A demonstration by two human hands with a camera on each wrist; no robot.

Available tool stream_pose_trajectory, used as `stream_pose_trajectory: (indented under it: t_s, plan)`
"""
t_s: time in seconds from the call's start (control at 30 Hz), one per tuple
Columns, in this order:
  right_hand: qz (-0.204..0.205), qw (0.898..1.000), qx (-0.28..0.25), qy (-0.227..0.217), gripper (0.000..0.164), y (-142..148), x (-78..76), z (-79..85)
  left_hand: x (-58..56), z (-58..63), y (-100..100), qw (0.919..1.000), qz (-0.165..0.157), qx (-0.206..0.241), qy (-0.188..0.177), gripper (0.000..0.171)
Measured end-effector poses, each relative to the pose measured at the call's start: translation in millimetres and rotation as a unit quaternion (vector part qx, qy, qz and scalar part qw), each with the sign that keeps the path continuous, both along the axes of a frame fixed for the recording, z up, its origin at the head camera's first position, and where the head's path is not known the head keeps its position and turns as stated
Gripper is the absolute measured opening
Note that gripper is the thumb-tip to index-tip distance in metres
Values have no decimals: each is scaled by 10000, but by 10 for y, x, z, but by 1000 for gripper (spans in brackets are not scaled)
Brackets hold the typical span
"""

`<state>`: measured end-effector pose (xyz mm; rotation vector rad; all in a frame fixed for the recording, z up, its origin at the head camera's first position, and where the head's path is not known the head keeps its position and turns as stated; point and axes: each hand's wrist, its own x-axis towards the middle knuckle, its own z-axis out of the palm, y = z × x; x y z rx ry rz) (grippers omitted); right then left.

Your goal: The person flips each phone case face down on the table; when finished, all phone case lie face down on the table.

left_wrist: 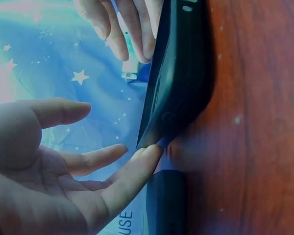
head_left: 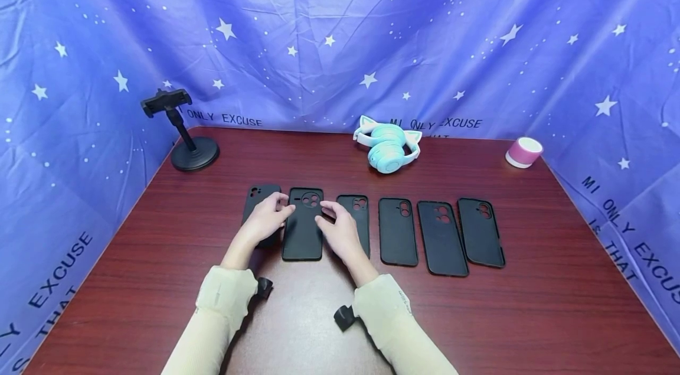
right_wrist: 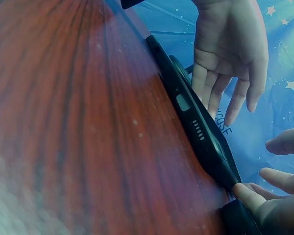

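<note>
A black phone case (head_left: 303, 239) with a round camera cutout lies on the table, second from the left in a row of cases. My left hand (head_left: 265, 218) is at its left side, over the leftmost case (head_left: 255, 195). In the left wrist view, a fingertip (left_wrist: 152, 152) of that hand touches the case's edge; its thumb stands apart. On the other side my right hand (head_left: 341, 232) partly covers the third case (head_left: 363, 221). The right wrist view shows one of its fingertips (right_wrist: 241, 190) against the case's corner. Both hands' fingers are loosely extended, not gripping.
Three more black cases lie to the right: one upright in the row (head_left: 398, 239), one slightly tilted (head_left: 443, 245), and the rightmost (head_left: 480, 236). Behind are a black phone stand (head_left: 195, 153), light-blue cat-ear headphones (head_left: 386, 153) and a pink-and-white roll (head_left: 524, 153). A starry curtain (head_left: 319, 68) borders the table.
</note>
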<state>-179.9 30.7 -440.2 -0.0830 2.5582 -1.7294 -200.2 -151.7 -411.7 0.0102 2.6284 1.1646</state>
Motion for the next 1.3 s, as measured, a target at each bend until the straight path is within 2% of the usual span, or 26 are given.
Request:
stream_pose_trajectory:
  t_s: [0.2,0.33,0.53,0.93,1.13,1.3]
  plan:
    - [9,10000,30,41,38,-4,4,2,7,-33,3,9998,115,103,98,47]
    - [-7,10000,55,12,38,-8,4,11,8,-60,-6,9980,288,538,162,46]
    - [31,10000,-35,58,37,-10,9,10,-8,-78,-22,9914,596,1151,176,47]
    - [223,9989,-400,31,38,-56,37,5,-45,-113,-11,9798,1030,1660,433,45]
    - [534,9974,-465,87,39,-82,49,-2,-32,-112,4,9767,1076,1728,686,42]
    - [580,9972,-447,112,39,-82,60,18,-28,-105,26,9729,1004,1901,853,38]
